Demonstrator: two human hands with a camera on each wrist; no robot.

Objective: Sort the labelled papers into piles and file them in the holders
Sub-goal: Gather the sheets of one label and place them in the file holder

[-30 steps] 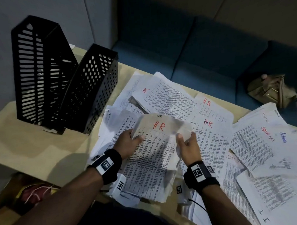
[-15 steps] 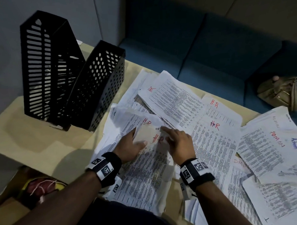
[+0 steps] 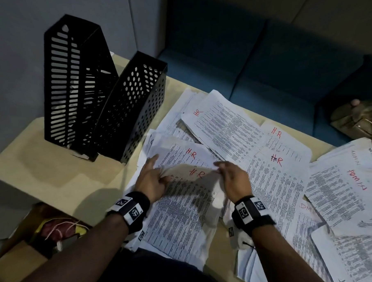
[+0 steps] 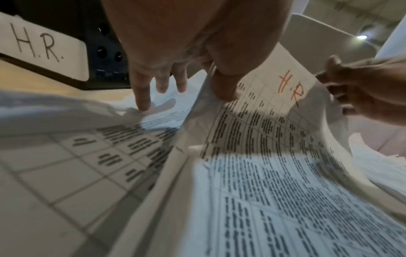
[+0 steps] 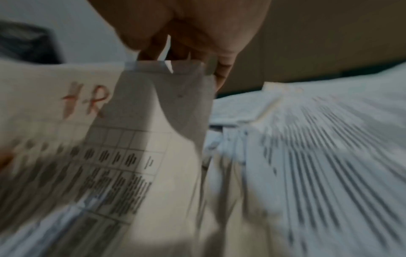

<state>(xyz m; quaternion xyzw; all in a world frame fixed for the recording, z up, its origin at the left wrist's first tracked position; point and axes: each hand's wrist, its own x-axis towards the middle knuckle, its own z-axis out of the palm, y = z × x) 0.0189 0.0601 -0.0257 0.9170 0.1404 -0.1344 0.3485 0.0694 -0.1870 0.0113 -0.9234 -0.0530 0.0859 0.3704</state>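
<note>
Both hands on one HR sheet (image 3: pixel 189 196) at the near middle of the table (image 3: pixel 54 178), top edge lifted off the pile beneath. Left hand (image 3: pixel 150 180) pinching the sheet's top left corner, thumb on the printed face, other fingers (image 4: pixel 142 97) stretched out straight with a tip touching the papers below. Right hand (image 3: pixel 233 179) pinching the top right corner, fingers curled behind the paper. More HR papers (image 3: pixel 229 128) fanned out just beyond, far and right of the held sheet. Admin papers (image 3: pixel 353 186) in a loose pile at the right edge, overlapping the HR spread. Two black holders (image 3: pixel 98 97) upright at the far left, touching side by side, one slotted, one perforated; a white "H.R." label (image 4: pixel 41 45) on a holder's base in the left wrist view. Tan bag (image 3: pixel 359 120) on the blue sofa (image 3: pixel 262 63) at the far right.
</note>
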